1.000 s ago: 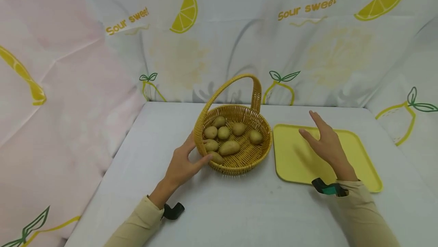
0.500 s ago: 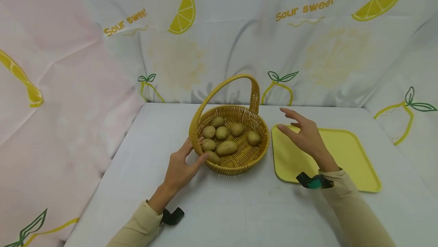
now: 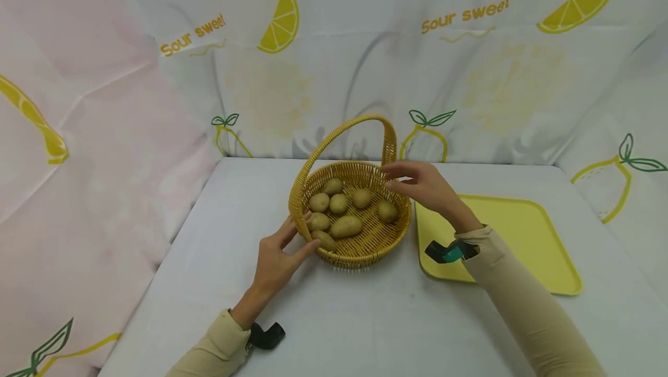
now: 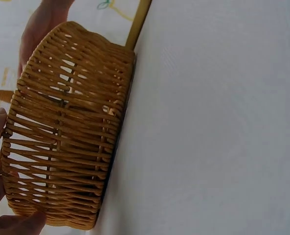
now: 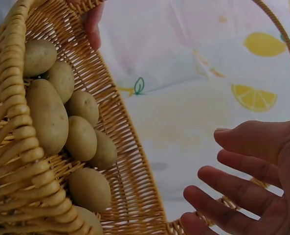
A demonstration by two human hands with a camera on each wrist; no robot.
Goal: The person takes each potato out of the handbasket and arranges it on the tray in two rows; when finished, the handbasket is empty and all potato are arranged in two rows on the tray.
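A round wicker basket [image 3: 360,260] with a tall arched handle [image 3: 334,136] stands on the table, holding several potatoes [image 3: 347,227]. At its left side my left hand [image 3: 272,264] grips the rim by the foot of the handle, thumb in front and fingers behind. In the left wrist view, fingertips [image 4: 25,225] lie against the woven wall. My right hand [image 3: 424,187] is over the basket's right rim, near the other handle foot. The right wrist view shows this hand [image 5: 252,181] with spread, relaxed fingers and nothing in them, facing the potatoes [image 5: 47,117].
A yellow rectangular tray [image 3: 527,243] lies right of the basket, partly under the right forearm. The white-covered table [image 3: 365,325] ends at a lemon-print cloth backdrop [image 3: 334,64] behind and at the sides.
My right hand has moved left from over the tray to the basket's right rim. The left hand keeps its place on the basket, and the potatoes lie as before.
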